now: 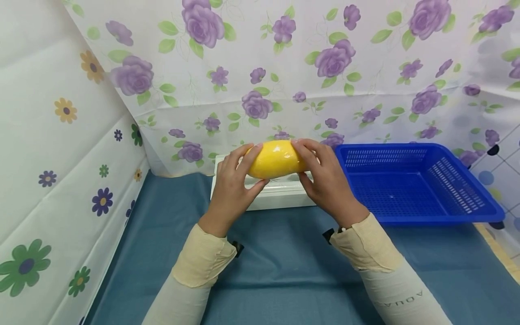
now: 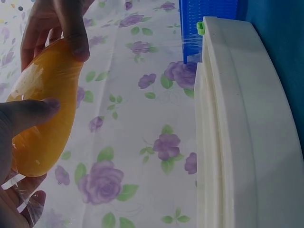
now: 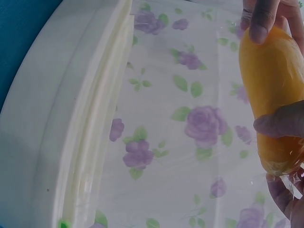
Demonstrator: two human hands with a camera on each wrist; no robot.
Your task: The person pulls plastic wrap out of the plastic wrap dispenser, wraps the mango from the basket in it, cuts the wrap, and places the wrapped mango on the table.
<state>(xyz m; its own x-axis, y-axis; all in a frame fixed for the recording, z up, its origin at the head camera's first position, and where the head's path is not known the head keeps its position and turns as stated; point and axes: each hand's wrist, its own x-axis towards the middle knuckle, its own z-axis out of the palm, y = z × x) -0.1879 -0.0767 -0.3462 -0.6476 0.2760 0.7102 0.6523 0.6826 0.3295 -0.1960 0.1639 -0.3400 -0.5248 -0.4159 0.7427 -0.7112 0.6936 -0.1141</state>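
A yellow mango (image 1: 277, 160), glossy under clear plastic film, is held up in the middle of the head view. My left hand (image 1: 232, 187) grips its left end, thumb below and fingers over the top. At the other end my right hand (image 1: 330, 186) holds it the same way. Loose film bunches by the fingers at one end of the mango (image 2: 50, 114) in the left wrist view. Behind and below the hands sits a long white cling film dispenser (image 1: 280, 201), partly hidden by them. A small green slider (image 2: 200, 28) shows at its end.
To the right stands a blue plastic basket (image 1: 406, 220) with slotted walls. A dark teal cloth (image 1: 280, 280) covers the table. Flowered sheets (image 1: 227, 90) hang at the back and the left.
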